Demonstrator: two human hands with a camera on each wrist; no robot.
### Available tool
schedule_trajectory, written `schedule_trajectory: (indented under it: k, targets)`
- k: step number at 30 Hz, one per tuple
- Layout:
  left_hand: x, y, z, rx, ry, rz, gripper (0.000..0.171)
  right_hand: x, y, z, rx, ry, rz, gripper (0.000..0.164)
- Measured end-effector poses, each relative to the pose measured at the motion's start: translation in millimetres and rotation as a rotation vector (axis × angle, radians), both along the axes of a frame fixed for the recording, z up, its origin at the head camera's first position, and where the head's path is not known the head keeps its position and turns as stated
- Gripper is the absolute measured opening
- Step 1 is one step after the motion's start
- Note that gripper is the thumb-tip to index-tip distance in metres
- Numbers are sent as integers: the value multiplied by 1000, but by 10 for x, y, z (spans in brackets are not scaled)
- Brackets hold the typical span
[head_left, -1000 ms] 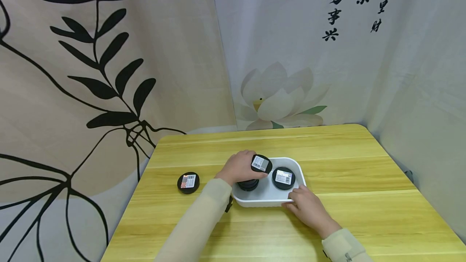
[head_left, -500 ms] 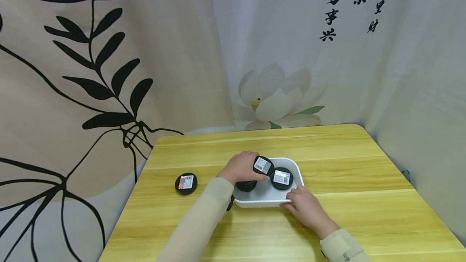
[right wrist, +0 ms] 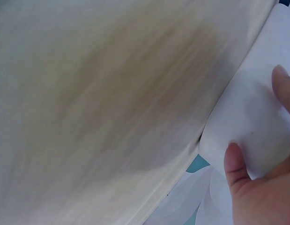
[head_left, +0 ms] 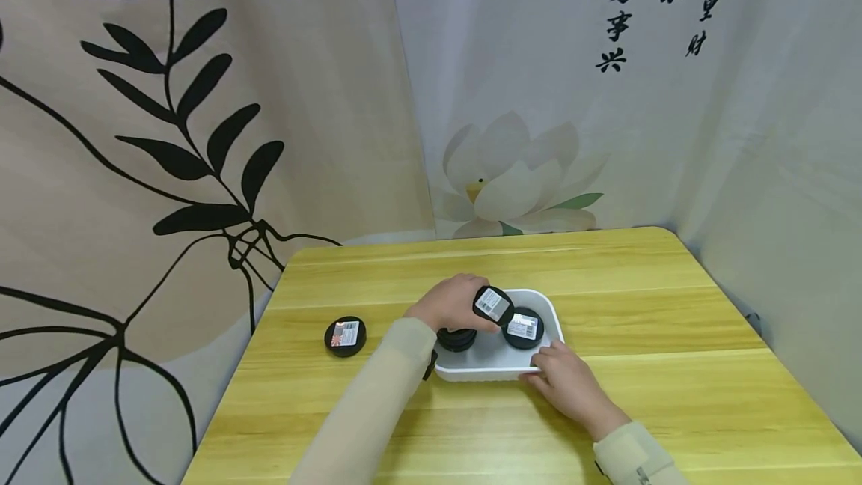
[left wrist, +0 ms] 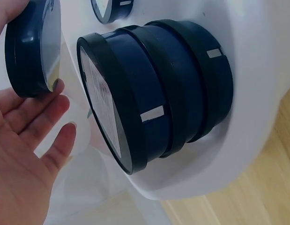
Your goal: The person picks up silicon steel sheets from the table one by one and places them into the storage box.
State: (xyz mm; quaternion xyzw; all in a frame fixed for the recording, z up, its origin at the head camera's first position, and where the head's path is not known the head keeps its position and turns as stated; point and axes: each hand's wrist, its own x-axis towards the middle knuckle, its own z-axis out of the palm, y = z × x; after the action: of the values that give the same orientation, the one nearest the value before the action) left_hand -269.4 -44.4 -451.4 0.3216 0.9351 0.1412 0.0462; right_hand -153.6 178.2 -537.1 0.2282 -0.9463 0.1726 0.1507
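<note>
My left hand (head_left: 450,304) pinches a round black tin (head_left: 493,305) with a barcode label, tilted above the white tray (head_left: 481,375). In the left wrist view this held tin (left wrist: 27,51) is apart from a stack of dark round tins (left wrist: 135,89) standing in the tray's left end; the hand partly hides that stack from the head view. Another labelled black tin (head_left: 524,328) lies in the tray's right half, its edge overlapped by the held one. My right hand (head_left: 572,389) grips the tray's front right rim, with the thumb and a finger visible on the white wall in the right wrist view.
One more black tin (head_left: 346,337) with a barcode label lies on the wooden table (head_left: 673,365), left of the tray. Behind the table hang printed curtains (head_left: 323,96) with leaves, a lotus and characters.
The left hand has moved slightly right with its tin, closer to the tin in the tray's right half. My right hand stays at the tray rim.
</note>
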Motion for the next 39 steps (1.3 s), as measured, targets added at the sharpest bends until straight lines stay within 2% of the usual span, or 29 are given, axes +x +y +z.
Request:
schedule_trajectory:
  k: [10, 17, 39]
  targets:
    - [-35, 83, -19, 12, -7, -45, 82, 8, 3, 20, 6, -12, -5, 21]
    - [-45, 151, 22, 30, -12, -97, 77, 11, -5, 22, 11, -15, -7, 21]
    - [-145, 346, -129, 5, 7, -165, 79, -12, 10, 3, 16, -10, -8, 21]
